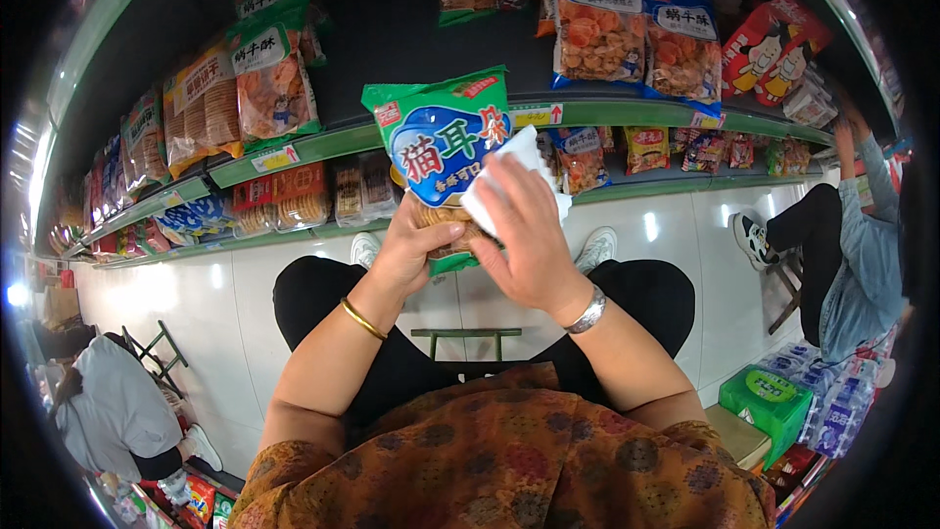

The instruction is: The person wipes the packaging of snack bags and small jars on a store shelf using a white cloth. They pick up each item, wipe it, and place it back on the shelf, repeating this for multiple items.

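Observation:
A green and blue plastic bag of snacks (440, 139) is upright before me, in front of the shelf edge. My left hand (415, 246) grips its lower part, thumb across the front. My right hand (525, 235) presses a white cloth or tissue (540, 162) against the bag's right side, its fingers spread over it. The lower right of the bag is partly hidden by the cloth and the right hand.
A dark shelf with a green front edge (631, 114) holds blue snack bags (598, 29) at right and green ones (272, 81) at left. A lower shelf bears small packets. Two people sit nearby, one at each side. A green box (767, 400) stands lower right.

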A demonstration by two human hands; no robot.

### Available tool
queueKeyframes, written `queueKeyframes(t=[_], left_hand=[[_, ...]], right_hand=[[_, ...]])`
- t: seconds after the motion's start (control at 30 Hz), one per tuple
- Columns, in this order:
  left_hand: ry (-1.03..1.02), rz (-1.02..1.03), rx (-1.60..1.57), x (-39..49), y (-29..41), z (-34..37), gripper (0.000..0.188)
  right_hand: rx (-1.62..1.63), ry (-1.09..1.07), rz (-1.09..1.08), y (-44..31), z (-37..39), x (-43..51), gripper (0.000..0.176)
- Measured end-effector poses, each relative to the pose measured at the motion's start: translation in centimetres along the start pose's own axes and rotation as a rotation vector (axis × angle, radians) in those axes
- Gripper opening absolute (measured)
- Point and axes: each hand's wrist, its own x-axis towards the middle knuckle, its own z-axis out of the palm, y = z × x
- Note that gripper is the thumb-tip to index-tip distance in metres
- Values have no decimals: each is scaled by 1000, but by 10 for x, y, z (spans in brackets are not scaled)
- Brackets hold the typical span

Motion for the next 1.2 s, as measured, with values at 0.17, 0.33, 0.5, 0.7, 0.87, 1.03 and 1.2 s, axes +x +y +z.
queueKeyframes(t=[0.17,0.33,0.5,0.7,0.87,1.03,1.2], left_hand=[[-33,-27,16,6,-8,2,63],[-73,-181,146,3,-11,-5,61],[-62,-185,139,3,-11,4,64],[-41,-250,282,3,-8,18,67],[-144,-169,288,5,-21,11,71],[-147,-201,299,6,-22,10,73],[-143,-191,309,4,-20,2,74]], right_hand=[[267,160,282,23,10,3,47],[710,300,681,62,4,-2,35],[787,838,613,63,-29,13,33],[85,-61,-48,7,-23,10,35],[27,178,167,37,-18,18,29],[-36,156,260,59,-30,10,21],[-194,216,316,69,-36,2,24]])
